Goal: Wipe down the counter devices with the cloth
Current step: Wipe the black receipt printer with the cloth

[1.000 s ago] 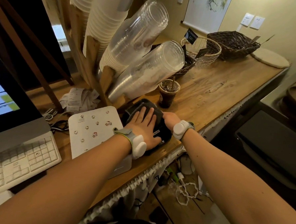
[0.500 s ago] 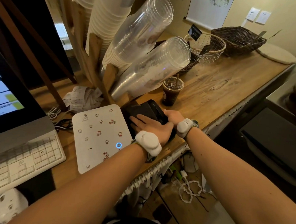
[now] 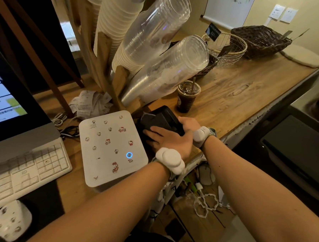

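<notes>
A black counter device (image 3: pixel 167 114) sits near the counter's front edge, right of a white sticker-covered box (image 3: pixel 111 146). My left hand (image 3: pixel 167 139) lies flat across the device's near left part, fingers pointing left, pressing a dark cloth (image 3: pixel 146 119) onto it. The cloth bunches up at the device's left side; most of it is hidden under my palm. My right hand (image 3: pixel 189 125) grips the device's right edge and steadies it.
An iced coffee cup (image 3: pixel 187 96) stands just behind the device. Leaning stacks of clear cups (image 3: pixel 169 65) in a wooden rack loom above. Crumpled receipts (image 3: pixel 91 104), a monitor (image 3: pixel 10 102), a keyboard (image 3: pixel 23 169) and a mouse (image 3: pixel 11 222) lie left. Baskets (image 3: pixel 260 41) sit far right.
My left hand slid with the cloth from the device's top toward its near left side, fingers turning leftward. My right hand kept its hold on the right edge.
</notes>
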Motion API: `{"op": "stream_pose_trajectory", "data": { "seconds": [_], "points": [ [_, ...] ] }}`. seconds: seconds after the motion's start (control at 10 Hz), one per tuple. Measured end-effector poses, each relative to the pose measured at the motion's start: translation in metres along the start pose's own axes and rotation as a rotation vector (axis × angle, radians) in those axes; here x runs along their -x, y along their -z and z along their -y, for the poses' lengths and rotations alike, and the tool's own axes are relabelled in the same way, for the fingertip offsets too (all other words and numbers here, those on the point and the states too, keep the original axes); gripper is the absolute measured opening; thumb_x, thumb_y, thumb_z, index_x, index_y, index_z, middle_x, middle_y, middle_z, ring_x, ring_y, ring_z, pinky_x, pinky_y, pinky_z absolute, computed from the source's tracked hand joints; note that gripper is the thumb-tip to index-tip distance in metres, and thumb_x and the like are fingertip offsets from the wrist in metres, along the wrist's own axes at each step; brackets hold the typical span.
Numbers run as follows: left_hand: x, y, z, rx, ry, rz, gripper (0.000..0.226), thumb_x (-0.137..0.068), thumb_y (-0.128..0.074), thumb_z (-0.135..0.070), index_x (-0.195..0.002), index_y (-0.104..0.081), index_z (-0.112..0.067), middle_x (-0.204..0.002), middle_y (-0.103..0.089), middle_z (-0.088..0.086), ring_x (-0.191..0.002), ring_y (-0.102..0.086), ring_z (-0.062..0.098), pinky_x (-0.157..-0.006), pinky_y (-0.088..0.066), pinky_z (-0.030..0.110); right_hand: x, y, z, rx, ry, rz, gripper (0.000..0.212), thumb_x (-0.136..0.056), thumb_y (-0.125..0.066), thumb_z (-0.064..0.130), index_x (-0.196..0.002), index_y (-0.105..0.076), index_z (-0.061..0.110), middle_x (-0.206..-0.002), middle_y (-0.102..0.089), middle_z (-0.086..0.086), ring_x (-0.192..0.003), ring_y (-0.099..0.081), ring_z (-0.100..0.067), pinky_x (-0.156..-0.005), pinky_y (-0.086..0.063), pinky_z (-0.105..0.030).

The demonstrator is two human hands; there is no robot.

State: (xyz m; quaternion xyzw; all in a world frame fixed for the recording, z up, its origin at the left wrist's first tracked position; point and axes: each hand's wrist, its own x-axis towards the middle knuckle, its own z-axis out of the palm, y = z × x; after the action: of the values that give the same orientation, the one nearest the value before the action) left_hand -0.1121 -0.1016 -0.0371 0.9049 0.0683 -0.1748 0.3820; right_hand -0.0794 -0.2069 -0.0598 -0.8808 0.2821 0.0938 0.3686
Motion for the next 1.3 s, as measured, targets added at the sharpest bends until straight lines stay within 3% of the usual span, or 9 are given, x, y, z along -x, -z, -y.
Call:
{"op": "stream_pose_trajectory", "data": {
  "seconds": [0.2, 0.3, 0.4, 0.6, 0.7, 0.8, 0.9, 1.2, 1.3],
  "points": [
    [-0.045, 0.019, -0.019, 0.254, 0.141, -0.073, 0.111, -0.080, -0.061, -0.059, -0.156, 0.003, -0.011, -0.164, -0.005, 0.011, -0.148, -0.016, 0.033, -0.117, -0.020, 0.047, 0.005, 0.002, 0.000, 0.040, 0.019, -0.026, 0.037, -0.103, -0.033, 0.005, -0.132, -0.053, -0.005, -0.136, -0.053, -0.023, -0.128, -0.048, -0.034, -0.104, -0.036, -0.034],
    [-0.025, 0.004, -0.003, 0.274, 0.134, -0.025, 0.111, -0.078, -0.063, -0.059, -0.156, 0.002, -0.014, -0.163, -0.006, 0.010, -0.148, -0.017, 0.033, -0.117, -0.019, 0.048, 0.001, 0.002, -0.002, 0.011, 0.017, -0.017, 0.036, -0.102, -0.035, 0.006, -0.131, -0.052, -0.008, -0.135, -0.052, -0.027, -0.119, -0.052, -0.031, -0.099, -0.038, -0.034],
    [0.008, -0.003, 0.020, 0.239, 0.090, 0.068, 0.112, -0.078, -0.064, -0.056, -0.155, 0.005, -0.014, -0.162, -0.006, 0.010, -0.145, -0.021, 0.036, -0.117, -0.024, 0.049, -0.001, 0.001, -0.002, 0.002, 0.002, 0.006, 0.037, -0.103, -0.035, 0.007, -0.133, -0.050, -0.010, -0.138, -0.050, -0.027, -0.125, -0.049, -0.034, -0.104, -0.037, -0.037],
    [-0.029, 0.015, -0.014, 0.341, 0.206, -0.089, 0.103, -0.080, -0.059, -0.063, -0.154, -0.009, -0.011, -0.156, -0.024, 0.014, -0.138, -0.034, 0.037, -0.110, -0.031, 0.047, -0.001, 0.001, -0.003, 0.024, 0.018, -0.007, 0.036, -0.103, -0.035, 0.006, -0.131, -0.054, -0.006, -0.135, -0.053, -0.025, -0.127, -0.049, -0.035, -0.104, -0.037, -0.035],
    [-0.036, 0.011, -0.014, 0.411, 0.194, -0.113, 0.101, -0.083, -0.055, -0.064, -0.155, -0.005, -0.014, -0.157, -0.022, 0.014, -0.139, -0.033, 0.038, -0.110, -0.030, 0.047, 0.001, 0.002, -0.002, 0.007, 0.037, -0.010, 0.036, -0.103, -0.035, 0.007, -0.133, -0.053, -0.004, -0.138, -0.052, -0.025, -0.123, -0.052, -0.031, -0.105, -0.037, -0.035],
    [-0.028, 0.000, 0.009, 0.425, 0.189, -0.030, 0.099, -0.082, -0.053, -0.065, -0.154, -0.007, -0.015, -0.153, -0.028, 0.014, -0.135, -0.038, 0.038, -0.108, -0.032, 0.048, 0.000, 0.002, -0.001, 0.011, 0.048, -0.014, 0.032, -0.103, -0.035, 0.008, -0.126, -0.058, 0.005, -0.138, -0.052, -0.023, -0.109, -0.051, -0.023, -0.098, -0.037, -0.031],
    [-0.010, -0.006, 0.030, 0.403, 0.221, 0.089, 0.100, -0.080, -0.055, -0.066, -0.152, -0.010, -0.015, -0.149, -0.033, 0.015, -0.131, -0.041, 0.038, -0.106, -0.034, 0.048, -0.002, 0.000, -0.002, 0.027, 0.036, -0.002, 0.036, -0.103, -0.036, 0.006, -0.132, -0.054, -0.005, -0.137, -0.052, -0.024, -0.126, -0.049, -0.033, -0.104, -0.036, -0.033],
    [-0.023, 0.013, -0.005, 0.299, 0.155, -0.051, 0.107, -0.079, -0.054, -0.067, -0.156, 0.000, -0.014, -0.158, -0.020, 0.014, -0.141, -0.030, 0.038, -0.112, -0.027, 0.050, -0.002, 0.001, -0.003, 0.070, 0.057, -0.009, 0.032, -0.101, -0.037, 0.003, -0.124, -0.058, -0.002, -0.131, -0.055, -0.025, -0.121, -0.053, -0.034, -0.102, -0.038, -0.037],
    [0.006, 0.002, 0.015, 0.238, 0.087, 0.045, 0.111, -0.078, -0.059, -0.062, -0.154, 0.004, -0.012, -0.157, -0.019, 0.014, -0.140, -0.031, 0.035, -0.112, -0.029, 0.047, -0.003, 0.001, -0.002, 0.089, 0.064, -0.002, 0.029, -0.101, -0.037, 0.004, -0.121, -0.057, -0.001, -0.133, -0.054, -0.024, -0.119, -0.053, -0.031, -0.104, -0.037, -0.037]
  ]
}}
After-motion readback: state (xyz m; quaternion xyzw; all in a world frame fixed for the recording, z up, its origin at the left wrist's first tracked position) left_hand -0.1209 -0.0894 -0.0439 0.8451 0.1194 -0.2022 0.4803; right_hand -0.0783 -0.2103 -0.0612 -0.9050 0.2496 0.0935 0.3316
